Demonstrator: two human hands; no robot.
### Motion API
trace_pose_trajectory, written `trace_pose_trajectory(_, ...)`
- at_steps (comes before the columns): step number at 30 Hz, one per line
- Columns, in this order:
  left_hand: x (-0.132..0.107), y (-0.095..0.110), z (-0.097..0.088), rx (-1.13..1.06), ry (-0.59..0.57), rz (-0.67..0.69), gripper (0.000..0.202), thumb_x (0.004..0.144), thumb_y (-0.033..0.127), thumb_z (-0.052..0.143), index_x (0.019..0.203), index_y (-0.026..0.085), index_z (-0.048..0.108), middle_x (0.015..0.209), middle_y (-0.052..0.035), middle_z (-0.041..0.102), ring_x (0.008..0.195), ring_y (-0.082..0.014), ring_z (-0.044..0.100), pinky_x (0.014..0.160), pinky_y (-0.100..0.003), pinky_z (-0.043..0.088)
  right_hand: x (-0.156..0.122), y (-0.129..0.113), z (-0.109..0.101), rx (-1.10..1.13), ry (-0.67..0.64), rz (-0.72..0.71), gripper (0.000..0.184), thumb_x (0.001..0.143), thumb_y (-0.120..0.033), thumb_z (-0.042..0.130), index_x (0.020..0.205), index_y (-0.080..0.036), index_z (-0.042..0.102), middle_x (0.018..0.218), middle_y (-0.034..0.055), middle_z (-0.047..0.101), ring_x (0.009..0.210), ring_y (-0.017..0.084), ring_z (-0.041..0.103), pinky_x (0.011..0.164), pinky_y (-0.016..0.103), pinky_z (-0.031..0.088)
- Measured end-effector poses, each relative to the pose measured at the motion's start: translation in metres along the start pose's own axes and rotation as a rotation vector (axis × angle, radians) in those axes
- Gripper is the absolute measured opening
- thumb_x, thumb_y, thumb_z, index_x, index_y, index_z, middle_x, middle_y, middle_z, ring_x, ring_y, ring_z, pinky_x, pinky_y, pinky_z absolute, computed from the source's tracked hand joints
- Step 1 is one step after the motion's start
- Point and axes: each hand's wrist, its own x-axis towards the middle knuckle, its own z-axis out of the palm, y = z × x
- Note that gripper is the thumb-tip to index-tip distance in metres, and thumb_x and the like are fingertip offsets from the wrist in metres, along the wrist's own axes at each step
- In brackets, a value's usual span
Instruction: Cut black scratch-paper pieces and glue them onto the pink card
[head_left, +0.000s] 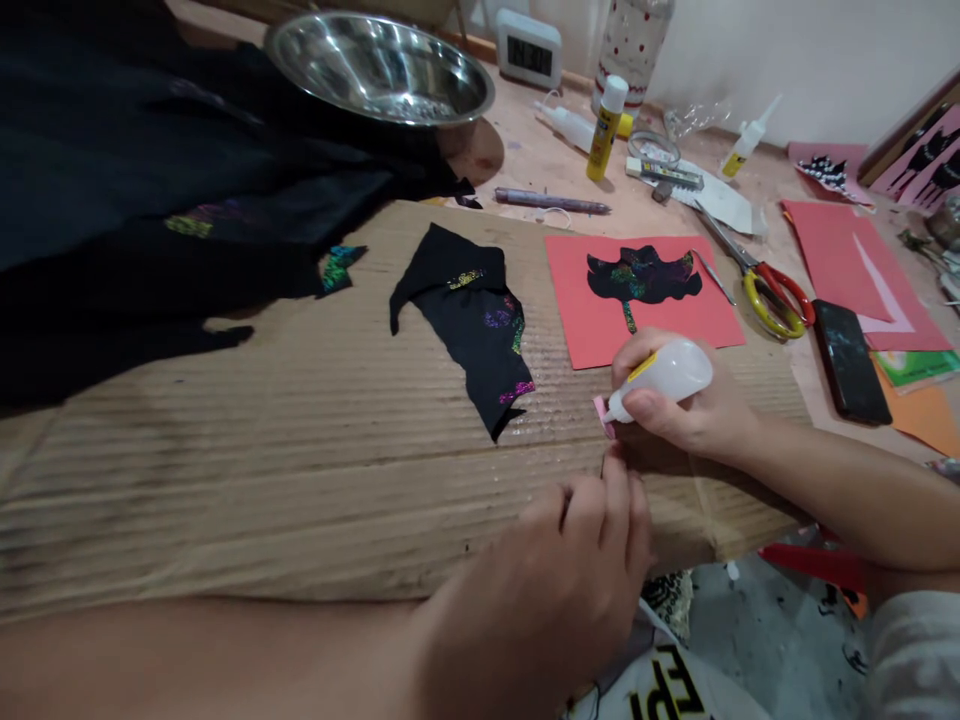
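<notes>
My right hand is wrapped round a white squeeze glue bottle, its nozzle tilted down to the left. The nozzle tip meets a small pink paper piece above the cardboard. Closed together, the fingers of my left hand reach the lower end of that piece; their grip is partly hidden. Just beyond lies a red paper card bearing a black flower-like cutout with a glittery stem. A black fabric scrap with shiny coloured patches rests to the left.
A cardboard sheet covers the work surface. Black cloth and a steel bowl occupy the back left. Scissors, a phone, a glue stick, a pen and a digital clock lie or stand around.
</notes>
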Motion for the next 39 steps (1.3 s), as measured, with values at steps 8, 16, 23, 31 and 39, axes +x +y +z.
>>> trace_pose_trajectory(8,0.004,-0.001,0.000,-0.003,-0.053,-0.043,0.040,0.103,0.034,0.055,0.128,0.006,0.069,0.112,-0.0180,0.078,0.074,-0.0202,0.067,0.058,-0.031,0.048,-0.003,0.001,0.001,0.000,0.022,0.035,0.042,0.089,-0.063,0.068,0.087,-0.022,0.063,0.069,-0.0001,0.064,0.061,0.014,0.058,0.056,0.027,0.045)
trace_pose_trajectory(16,0.007,-0.001,-0.001,0.000,-0.059,-0.026,0.042,0.100,0.031,0.058,0.129,0.004,0.070,0.131,-0.0287,0.070,0.069,-0.0198,0.071,0.051,-0.028,0.048,0.001,-0.004,-0.007,0.077,0.235,-0.031,0.052,0.088,-0.076,0.062,0.083,-0.024,0.063,0.075,0.0032,0.065,0.066,0.017,0.061,0.059,0.031,0.051)
trace_pose_trajectory(23,0.009,-0.003,-0.002,0.010,-0.044,-0.019,0.039,0.094,0.030,0.063,0.125,0.007,0.074,0.127,-0.0265,0.072,0.064,-0.0198,0.072,0.049,-0.026,0.051,0.000,-0.005,-0.003,0.162,0.084,-0.017,0.050,0.090,-0.072,0.063,0.078,-0.023,0.064,0.070,0.0022,0.066,0.061,0.015,0.062,0.053,0.028,0.048)
trace_pose_trajectory(31,0.009,-0.004,-0.001,-0.019,-0.060,-0.009,0.041,0.090,0.029,0.069,0.123,0.006,0.074,0.129,-0.0308,0.069,0.064,-0.0206,0.073,0.047,-0.025,0.052,-0.001,0.002,0.002,0.191,0.140,0.057,0.051,0.093,-0.070,0.062,0.077,-0.021,0.062,0.066,-0.0003,0.063,0.056,0.013,0.057,0.054,0.027,0.047)
trace_pose_trajectory(39,0.009,-0.005,0.000,-0.030,-0.065,-0.011,0.041,0.091,0.028,0.067,0.123,0.004,0.073,0.128,-0.0315,0.070,0.064,-0.0218,0.074,0.046,-0.025,0.052,0.000,0.002,0.003,0.170,0.130,0.090,0.051,0.092,-0.073,0.060,0.074,-0.025,0.061,0.065,0.0002,0.062,0.058,0.015,0.058,0.053,0.030,0.044)
